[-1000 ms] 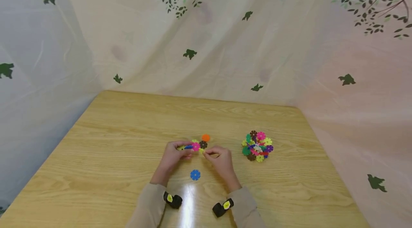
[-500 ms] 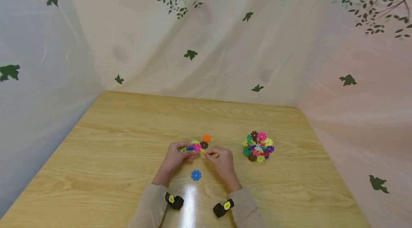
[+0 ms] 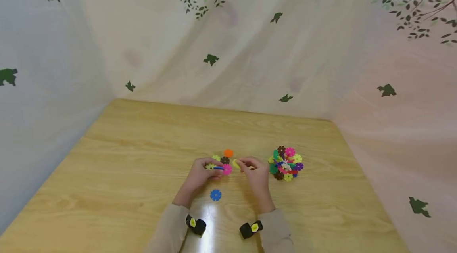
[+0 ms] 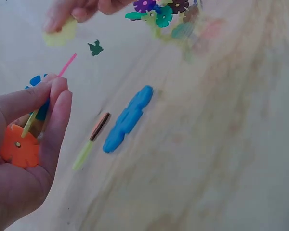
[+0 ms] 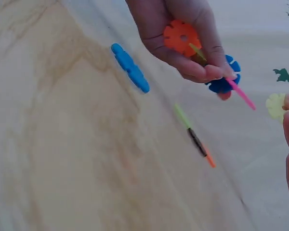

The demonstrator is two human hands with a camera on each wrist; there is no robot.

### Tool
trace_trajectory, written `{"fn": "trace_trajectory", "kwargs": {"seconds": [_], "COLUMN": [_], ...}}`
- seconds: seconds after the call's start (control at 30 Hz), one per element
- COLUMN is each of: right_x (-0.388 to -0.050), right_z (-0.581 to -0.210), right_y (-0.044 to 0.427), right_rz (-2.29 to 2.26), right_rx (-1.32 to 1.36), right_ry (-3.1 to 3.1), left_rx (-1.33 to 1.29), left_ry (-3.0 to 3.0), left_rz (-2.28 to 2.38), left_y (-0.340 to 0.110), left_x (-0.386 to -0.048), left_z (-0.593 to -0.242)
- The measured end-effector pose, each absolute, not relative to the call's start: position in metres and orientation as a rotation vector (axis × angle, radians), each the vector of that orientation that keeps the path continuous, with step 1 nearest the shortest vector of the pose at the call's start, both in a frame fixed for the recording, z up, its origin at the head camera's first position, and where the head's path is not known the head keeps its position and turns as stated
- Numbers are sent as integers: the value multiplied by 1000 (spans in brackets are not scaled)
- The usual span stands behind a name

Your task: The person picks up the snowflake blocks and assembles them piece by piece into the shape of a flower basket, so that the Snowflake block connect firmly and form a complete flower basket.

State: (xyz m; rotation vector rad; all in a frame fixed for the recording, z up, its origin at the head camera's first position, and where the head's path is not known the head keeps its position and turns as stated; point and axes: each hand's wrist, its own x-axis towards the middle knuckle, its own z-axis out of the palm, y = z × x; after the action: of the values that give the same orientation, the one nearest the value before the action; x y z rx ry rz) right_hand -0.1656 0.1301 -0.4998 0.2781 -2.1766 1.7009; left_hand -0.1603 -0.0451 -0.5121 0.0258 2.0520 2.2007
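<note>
My left hand point(image 3: 198, 174) pinches a small chain of notched plastic flower discs. In it are a pink disc point(image 3: 227, 169), a blue disc point(image 5: 223, 81), a yellow disc point(image 3: 210, 166) and an orange disc point(image 4: 20, 146), which lies by the palm in the left wrist view. Across a small gap, my right hand point(image 3: 258, 173) pinches a single pale yellow disc point(image 3: 235, 163) between thumb and fingertips. Its face shows in the right wrist view, apart from the pink disc. Fingers hide where the discs of the chain meet.
A loose blue disc point(image 3: 216, 195) lies on the wooden table point(image 3: 143, 134) between the forearms. Behind the hands lie an orange disc point(image 3: 228, 153), a brown disc point(image 3: 225, 160) and a light green disc point(image 3: 216, 158). A multicoloured disc cluster point(image 3: 285, 163) stands to the right.
The yellow disc was at the pink disc's edge; now my right hand has drawn it away to the right. My left hand has shifted slightly right with the chain.
</note>
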Motion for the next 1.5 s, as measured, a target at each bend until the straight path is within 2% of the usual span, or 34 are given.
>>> {"fn": "trace_trajectory", "kwargs": {"seconds": [0.37, 0.63, 0.87, 1.27, 1.5], "right_x": [-171, -168, -167, -149, -147], "right_z": [-509, -513, -514, -480, -483], "right_y": [132, 134, 133, 127, 130], "right_rz": [1928, 1864, 1754, 1575, 1647], "right_rx": [271, 363, 481, 571, 558], "right_ry": [-2254, -2333, -2371, -2444, -2416], "left_rx": [-84, -173, -150, -114, -69], "left_ry": [1975, 1902, 1912, 1960, 2005], "left_rz": [2314, 2347, 2336, 2293, 2241], "left_y": [-51, -54, -53, -51, -49], "left_x": [-161, -161, -162, -158, -158], "left_z": [-509, -513, -514, -511, -513]}}
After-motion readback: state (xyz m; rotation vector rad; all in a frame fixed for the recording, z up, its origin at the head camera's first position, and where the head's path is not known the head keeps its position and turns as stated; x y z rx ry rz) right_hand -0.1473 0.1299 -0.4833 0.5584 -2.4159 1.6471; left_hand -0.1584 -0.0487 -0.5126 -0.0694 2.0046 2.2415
